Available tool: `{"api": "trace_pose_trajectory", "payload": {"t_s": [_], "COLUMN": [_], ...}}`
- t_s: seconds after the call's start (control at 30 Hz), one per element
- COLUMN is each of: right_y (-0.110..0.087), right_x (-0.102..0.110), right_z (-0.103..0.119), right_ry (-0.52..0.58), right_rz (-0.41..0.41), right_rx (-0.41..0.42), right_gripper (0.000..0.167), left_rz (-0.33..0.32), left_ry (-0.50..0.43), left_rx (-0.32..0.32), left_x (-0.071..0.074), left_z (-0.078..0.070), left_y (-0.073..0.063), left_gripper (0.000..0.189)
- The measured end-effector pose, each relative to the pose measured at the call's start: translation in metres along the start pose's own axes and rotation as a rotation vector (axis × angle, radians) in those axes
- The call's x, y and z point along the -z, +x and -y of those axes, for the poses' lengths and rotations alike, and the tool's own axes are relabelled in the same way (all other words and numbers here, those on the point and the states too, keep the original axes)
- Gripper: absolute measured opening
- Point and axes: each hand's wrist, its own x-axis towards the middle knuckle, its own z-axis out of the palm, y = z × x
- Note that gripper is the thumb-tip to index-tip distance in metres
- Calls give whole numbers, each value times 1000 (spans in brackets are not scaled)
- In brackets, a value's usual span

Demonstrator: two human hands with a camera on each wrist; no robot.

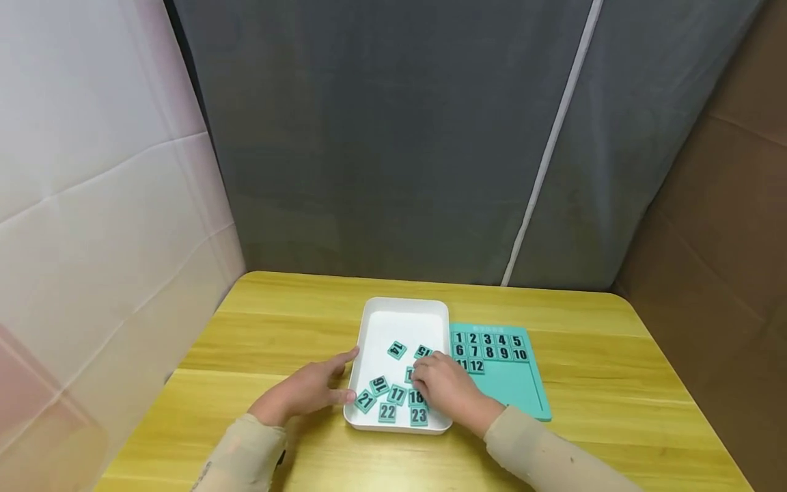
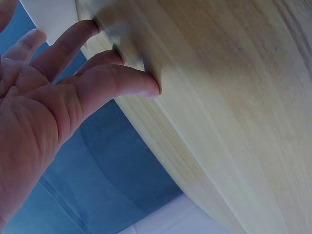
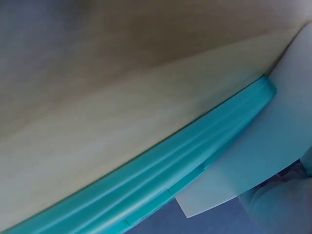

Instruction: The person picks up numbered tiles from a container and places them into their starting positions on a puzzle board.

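In the head view a white tray (image 1: 402,321) holds several teal number tiles, among them 14 (image 1: 396,350), 17 (image 1: 396,395) and 22 (image 1: 387,412). My left hand (image 1: 307,391) is at the tray's left side, thumb and forefinger spread along the rim; the left wrist view shows its fingers (image 2: 117,80) apart, low over the wood. Reaching in over the right rim, my right hand (image 1: 445,384) curls its fingers on a tile (image 1: 409,374) whose first digit is 1; its second digit is hidden. In the right wrist view this hand (image 3: 285,200) is a blur at the lower right.
Against the tray's right side lies a teal number board (image 1: 516,389), with tiles 1 to 12 in rows at its upper part. The yellow wooden table (image 1: 283,311) ends at a grey curtain (image 1: 381,137); a white sheet (image 1: 111,171) hangs left and a brown panel (image 1: 719,219) stands right.
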Motion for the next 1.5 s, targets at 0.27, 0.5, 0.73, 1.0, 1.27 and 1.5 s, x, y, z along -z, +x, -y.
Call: {"api": "trace_pose_trajectory", "payload": {"t_s": [0.27,0.5,0.73,1.0,1.27,1.5], "right_y": [11,12,8,-19,-54,-62], "right_x": [-1,-4,18,55,48,39], "right_z": [-2,-1,-16,-70,-106,-109], "right_ry": [100,124,363,350,298,273], "right_rz": [-2,27,21,-109,-63,-41], "right_rx": [-75,-109,-175,-332,-384,-369], "right_gripper": [5,8,12,11,8,8], "left_rz": [-1,-2,2,3,5,8], "left_ry": [4,-15,-25,-22,-25,-19], "left_rx": [9,25,34,45,30,36], "left_x": [0,-2,-3,-2,2,1], "left_z": [1,5,7,6,5,3], "left_y": [4,6,7,7,4,2], "left_gripper": [90,89,90,90,90,90]}}
